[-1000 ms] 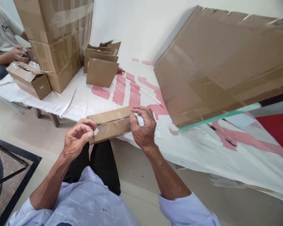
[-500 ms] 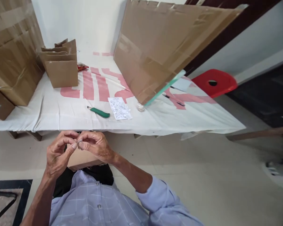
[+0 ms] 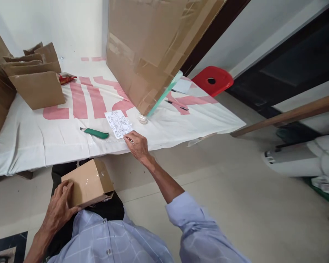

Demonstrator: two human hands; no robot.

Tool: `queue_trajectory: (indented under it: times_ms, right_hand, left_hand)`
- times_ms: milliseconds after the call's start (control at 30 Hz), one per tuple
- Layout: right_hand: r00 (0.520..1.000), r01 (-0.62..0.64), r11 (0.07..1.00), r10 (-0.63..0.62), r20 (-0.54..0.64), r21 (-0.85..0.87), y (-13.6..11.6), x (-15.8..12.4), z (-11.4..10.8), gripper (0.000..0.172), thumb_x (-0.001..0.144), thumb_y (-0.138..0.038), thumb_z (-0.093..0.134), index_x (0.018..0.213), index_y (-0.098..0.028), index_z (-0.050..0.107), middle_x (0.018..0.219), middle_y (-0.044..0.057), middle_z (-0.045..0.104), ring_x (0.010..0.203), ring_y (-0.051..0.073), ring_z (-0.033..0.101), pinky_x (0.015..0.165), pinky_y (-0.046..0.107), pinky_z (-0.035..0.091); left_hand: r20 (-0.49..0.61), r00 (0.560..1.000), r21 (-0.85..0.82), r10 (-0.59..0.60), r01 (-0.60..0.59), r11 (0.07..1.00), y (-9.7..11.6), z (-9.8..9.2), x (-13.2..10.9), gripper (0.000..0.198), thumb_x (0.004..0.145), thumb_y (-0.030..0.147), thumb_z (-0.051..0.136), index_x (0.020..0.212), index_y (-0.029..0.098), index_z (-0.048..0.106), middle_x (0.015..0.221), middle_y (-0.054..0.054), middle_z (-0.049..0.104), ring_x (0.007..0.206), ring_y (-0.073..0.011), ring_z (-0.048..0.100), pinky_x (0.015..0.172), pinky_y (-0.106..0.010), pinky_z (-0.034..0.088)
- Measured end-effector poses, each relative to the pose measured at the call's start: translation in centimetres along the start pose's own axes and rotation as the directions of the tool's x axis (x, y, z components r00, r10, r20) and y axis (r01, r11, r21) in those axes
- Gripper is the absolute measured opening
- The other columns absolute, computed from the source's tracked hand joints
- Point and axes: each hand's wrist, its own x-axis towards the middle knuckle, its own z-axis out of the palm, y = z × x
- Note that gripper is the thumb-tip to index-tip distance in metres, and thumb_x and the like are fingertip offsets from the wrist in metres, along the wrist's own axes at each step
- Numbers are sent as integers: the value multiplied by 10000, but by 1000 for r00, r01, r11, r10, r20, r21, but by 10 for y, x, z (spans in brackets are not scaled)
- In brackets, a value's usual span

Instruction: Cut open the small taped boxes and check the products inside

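Note:
On my lap lies a closed cardboard box, tilted, with its end facing right. My left hand grips its left side, fingers on top and thumb along the near edge. At the table's front edge, my right hand has its fingers closed at the lower right corner of a white sheet. Many small outlined or clear pieces show on that sheet. A small shiny bit is visible at the fingers; what they pinch cannot be made out. Left of the sheet lies a green utility knife, its blade end pointing left.
A large taped carton stands tilted on the cloth-covered table, with a clear tape roll by its lower corner. Open cardboard boxes stand at left beside a red packet. Pens and a red stool are at right.
My hands, together above the box before, have parted. The right hand has reached forward to the sheet, and the left has lowered onto the box. The view has turned right.

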Motion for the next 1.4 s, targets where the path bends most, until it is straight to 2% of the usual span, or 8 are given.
queue_trajectory:
  times_ms: [100, 267, 500, 800, 1033, 1233, 1333, 1400]
  right_hand:
    - [997, 11, 969, 9, 82, -246, 27, 8, 8, 267, 1031, -198, 568, 894, -217, 796, 939, 84, 747, 864, 202, 648, 735, 296, 449]
    - [975, 65, 900, 34, 218, -432, 29, 12, 17, 314, 1086, -196, 540, 896, -197, 790, 943, 86, 718, 858, 185, 598, 682, 300, 340]
    - [938, 98, 847, 97, 333, -523, 20, 14, 18, 351, 1105, -196, 468, 949, -183, 783, 1057, 121, 730, 931, 216, 567, 655, 329, 270]
    - [882, 167, 818, 126, 454, -551, 9, 9, 7, 335, 1099, -161, 421, 1146, -176, 752, 1260, 172, 718, 1088, 274, 582, 731, 337, 392]
    - [948, -2, 923, 124, 294, -384, 22, 1, 2, 372, 1076, -187, 448, 1262, -193, 770, 1277, 144, 768, 1141, 263, 680, 902, 337, 536]
    - [986, -107, 990, 117, 117, -94, 15, -2, -3, 331, 1032, -267, 506, 1176, -176, 790, 1187, 167, 776, 1013, 267, 718, 875, 377, 582]
    - [971, -197, 958, 162, 174, 206, -2, -18, 0, 375, 1021, -453, 582, 1212, -196, 779, 1186, 141, 783, 976, 259, 729, 839, 401, 621]
    - [934, -267, 877, 134, 330, 400, -20, -37, 6, 555, 959, -599, 700, 1369, -226, 732, 1299, 138, 772, 1095, 283, 744, 906, 439, 643]
  left_hand:
    - [-12, 999, 42, 44, -43, 998, -17, 11, 1, 710, 890, 421, 778, 1556, 283, 576, 1588, -158, 583, 1433, -421, 635, 1138, -612, 609]
    - [-20, 997, -12, 81, -81, 997, -22, 11, 3, 650, 999, 441, 700, 1617, 314, 541, 1665, -151, 533, 1503, -401, 605, 1192, -590, 585]
    - [-108, 975, -10, 192, -195, 981, -27, 0, 4, 480, 1084, 445, 614, 1547, 322, 638, 1607, -127, 636, 1482, -365, 633, 1218, -591, 566]
    - [-147, 975, 39, 168, -163, 986, -6, -17, 38, 508, 1109, 610, 502, 1289, 247, 807, 1304, -137, 811, 1189, -334, 770, 1034, -510, 644]
    - [3, 995, -27, 97, -97, 995, 16, -55, 58, 529, 1061, 653, 515, 1148, 252, 849, 1198, -104, 851, 1090, -300, 796, 1003, -422, 633]
    - [138, 990, -79, 41, -30, 996, 31, -83, 67, 479, 1007, 609, 547, 1040, 255, 868, 1126, -79, 869, 995, -307, 797, 872, -370, 588]
    - [190, 982, -94, -24, 42, 995, 37, -88, 73, 476, 962, 598, 577, 973, 219, 864, 993, -73, 866, 877, -285, 766, 768, -331, 536]
    - [235, 970, -116, -56, 85, 990, 41, -90, 78, 456, 921, 577, 609, 904, 193, 853, 876, -56, 828, 812, -252, 720, 721, -302, 493]
